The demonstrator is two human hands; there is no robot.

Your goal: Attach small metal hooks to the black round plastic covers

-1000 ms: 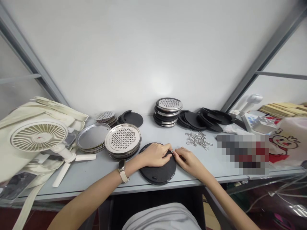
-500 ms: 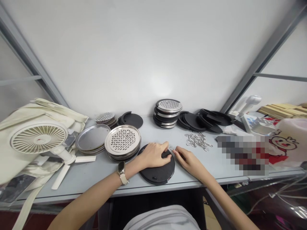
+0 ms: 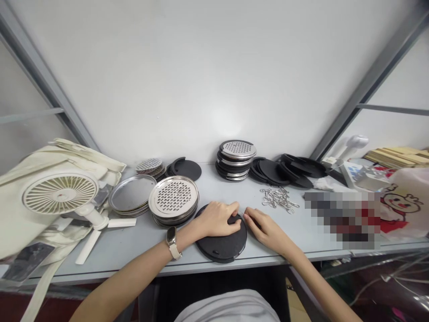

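Note:
A black round plastic base (image 3: pixel 225 249) lies flat near the table's front edge. My left hand (image 3: pixel 217 219), with a watch on its wrist, rests across the base; its thumb and index finger curl over the far right rim. Just right of that rim, my right hand (image 3: pixel 264 229) is closed in a pinch. The metal wire clip between its fingertips is almost wholly hidden now. A loose pile of similar wire clips (image 3: pixel 280 199) lies beyond my right hand. Close to the left of the base stands a stack of round metal grater plates (image 3: pixel 173 196).
Plain metal discs (image 3: pixel 130 192) are stacked at the left, near a white fan (image 3: pixel 60 194) and a cream bag (image 3: pixel 20 188). Along the wall stand a stack of assembled graters (image 3: pixel 236 158) and black plastic discs (image 3: pixel 273 171). A printed bag (image 3: pixel 407 201) sits at the right.
My right fingertips have closed in at the rim, and the wire clip that showed between them is now mostly covered. My left hand stays on the base. The whole view has shifted slightly.

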